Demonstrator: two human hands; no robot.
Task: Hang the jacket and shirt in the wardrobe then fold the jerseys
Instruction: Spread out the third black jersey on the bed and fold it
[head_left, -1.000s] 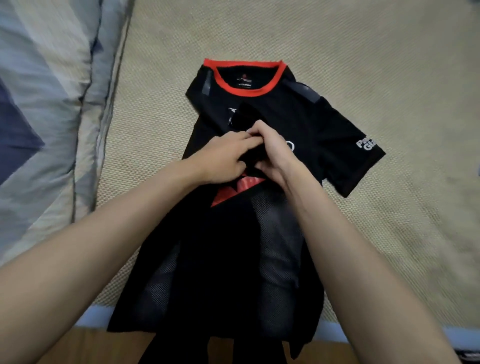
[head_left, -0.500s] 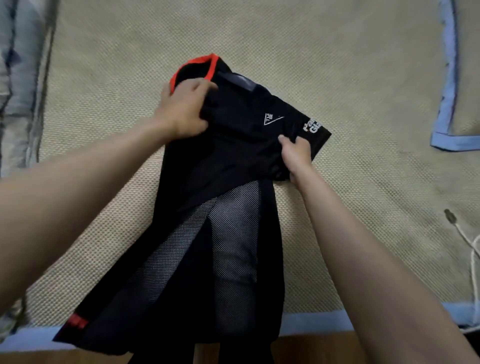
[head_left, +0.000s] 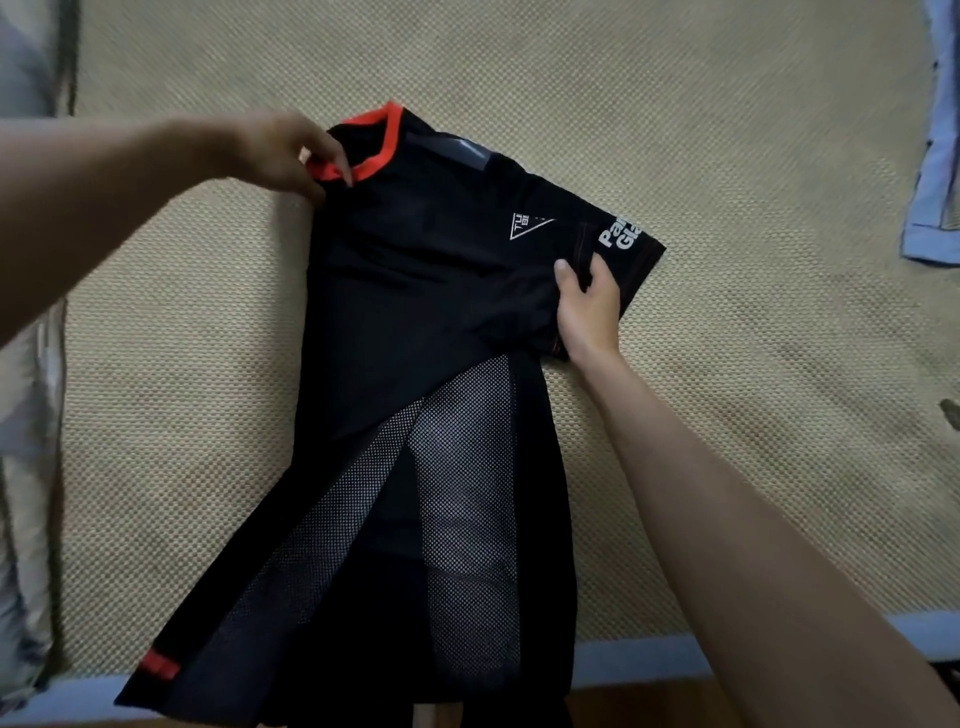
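- Folding stage, head view: you have the black jersey (head_left: 415, 322) halved lengthwise on the woven mat (head_left: 727, 156).
- Left hand (head_left: 280, 156) pinches the orange collar; right hand (head_left: 589, 306) grips the stacked sleeves.
- Next, probably: lay flat, tuck sleeves, fold hem up.

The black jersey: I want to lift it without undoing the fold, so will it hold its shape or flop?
The black jersey will probably flop: it bunches where the right hand grips the sleeve. It looks light, since the mesh panels are see-through. The left hand pinches the orange collar, so supporting both ends seems wise.
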